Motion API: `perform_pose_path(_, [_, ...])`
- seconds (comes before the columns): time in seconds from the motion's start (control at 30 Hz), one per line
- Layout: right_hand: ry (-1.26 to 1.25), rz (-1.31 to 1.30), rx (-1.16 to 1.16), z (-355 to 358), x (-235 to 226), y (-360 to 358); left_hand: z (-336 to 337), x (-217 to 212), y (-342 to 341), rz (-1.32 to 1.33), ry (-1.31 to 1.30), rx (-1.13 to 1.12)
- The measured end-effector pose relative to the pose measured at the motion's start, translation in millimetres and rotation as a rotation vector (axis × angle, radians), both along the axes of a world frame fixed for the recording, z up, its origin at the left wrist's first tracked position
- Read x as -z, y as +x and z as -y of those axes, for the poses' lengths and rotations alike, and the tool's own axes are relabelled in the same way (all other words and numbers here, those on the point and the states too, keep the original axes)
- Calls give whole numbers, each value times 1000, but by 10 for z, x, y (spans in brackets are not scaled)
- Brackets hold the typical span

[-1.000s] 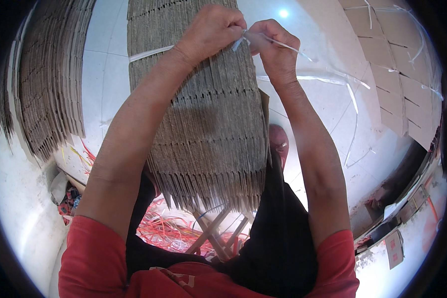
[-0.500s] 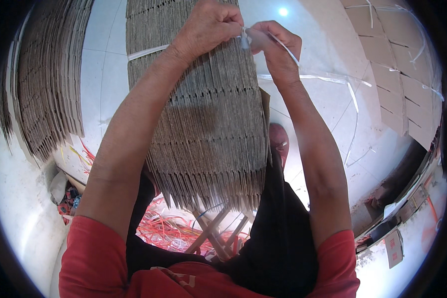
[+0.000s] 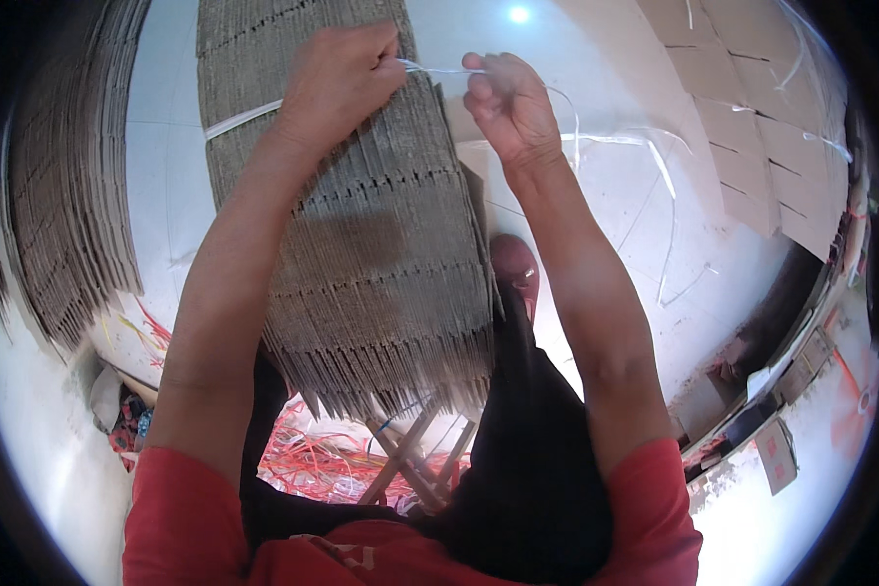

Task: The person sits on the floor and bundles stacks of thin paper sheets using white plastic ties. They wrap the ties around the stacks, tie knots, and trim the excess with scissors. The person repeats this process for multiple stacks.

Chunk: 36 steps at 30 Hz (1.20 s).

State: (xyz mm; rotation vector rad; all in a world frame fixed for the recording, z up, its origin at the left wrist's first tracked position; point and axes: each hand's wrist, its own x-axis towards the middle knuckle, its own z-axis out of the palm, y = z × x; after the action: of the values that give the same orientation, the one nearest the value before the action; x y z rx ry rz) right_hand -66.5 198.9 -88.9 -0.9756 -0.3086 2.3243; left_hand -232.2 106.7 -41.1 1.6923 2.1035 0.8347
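Note:
A long stack of thin corrugated cardboard pieces [image 3: 381, 254] stands on edge between my legs. A white plastic strap [image 3: 244, 120] lies across its far part. My left hand [image 3: 347, 83] is closed in a fist over the stack's upper right side, gripping the strap. A thin, twisted length of it runs taut from there to my right hand [image 3: 513, 105]. That hand is just beyond the stack's right edge, its fingers curled on the strap and slightly blurred. A loose end loops out past the right hand. The knot, if any, is hidden by my left fist.
Crossed wooden legs [image 3: 412, 457] stand below the stack's near end, amid tangled red strips [image 3: 317, 451] on the floor. Another cardboard stack [image 3: 63, 186] is at left. Strapped flat cardboard [image 3: 752, 146] lies at right, near a loose white strap [image 3: 670, 186]. My shoe [image 3: 515, 264] is beside the stack.
My hands, close together before, have drawn apart, and the strap now stretches between them. The right hand's fingers have turned upward. The whole view has shifted slightly.

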Motion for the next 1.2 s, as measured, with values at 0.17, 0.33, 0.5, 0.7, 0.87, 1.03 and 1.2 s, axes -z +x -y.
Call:
perform_pose_path(0.17, [142,207,-398,-59,160,167,6,-10,36,-127,10,14])
perform_pose_path(0.33, [297,308,-353,-241,365,438,97,-14,11,-150,-58,8])
perform_pose_path(0.5, [72,218,91,-196,269,1134,950,-329,-120,64,130,-347])
perform_pose_path(0.7, [905,903,-199,579,-565,619,2527,61,-15,615,-53,-998])
perform_pose_path(0.87, [2159,257,-1072,1467,-1078,-355,2868,294,387,875,133,-1109])
perform_pose_path(1.03, [2370,-209,-1325,2081,-803,-766,3058,399,336,962,84,-1017])
perform_pose_path(1.2, [2543,-158,-1419,2228,-633,-824,3056,771,29,696,-34,-1728])
